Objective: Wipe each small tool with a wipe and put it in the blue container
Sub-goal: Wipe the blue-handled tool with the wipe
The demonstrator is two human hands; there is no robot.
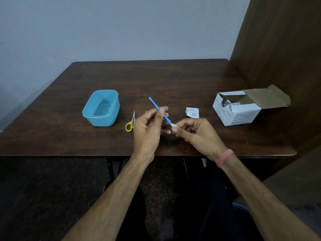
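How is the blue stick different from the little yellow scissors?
The blue stick is held up in the air by the left hand, while the yellow scissors lie flat on the table. The stick is getting wiped with a white wipe pinched in the right hand; the scissors are untouched. Both are still outside the blue container.

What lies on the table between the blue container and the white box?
In the head view, between the blue container and the white box: yellow-handled scissors, a torn wipe packet, and both hands wiping a blue tool.

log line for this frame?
left hand: holds blue tool | right hand: wipe on tool end | blue container: empty
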